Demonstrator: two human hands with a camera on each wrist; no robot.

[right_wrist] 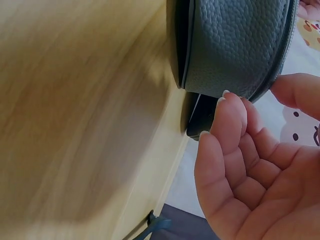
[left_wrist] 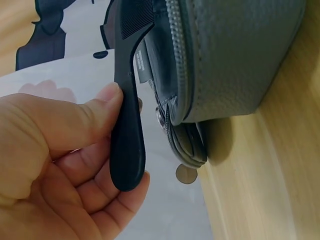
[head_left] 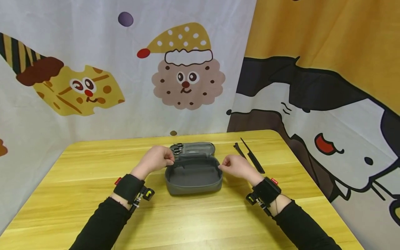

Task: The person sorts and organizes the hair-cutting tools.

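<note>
A grey zip case [head_left: 193,189] stands on the table with its lid folded open toward the back. My left hand [head_left: 158,158] is at the case's left rim. Between thumb and fingers it holds a black comb [left_wrist: 127,145] by its rounded handle, the teeth reaching over the zip edge. At the opposite side my right hand [head_left: 236,166] pinches the rim, thumb on the zip edge and fingertips against the pebbled side wall [right_wrist: 235,50]. Silver scissors [head_left: 178,148] sit in the left part of the lid.
Right of the case lie a black pointed-tail comb [head_left: 257,163] and a smaller black item [head_left: 239,150], partly behind my right hand. The wooden table [head_left: 78,194] ends at a cartoon-printed curtain [head_left: 125,118] behind and to the right.
</note>
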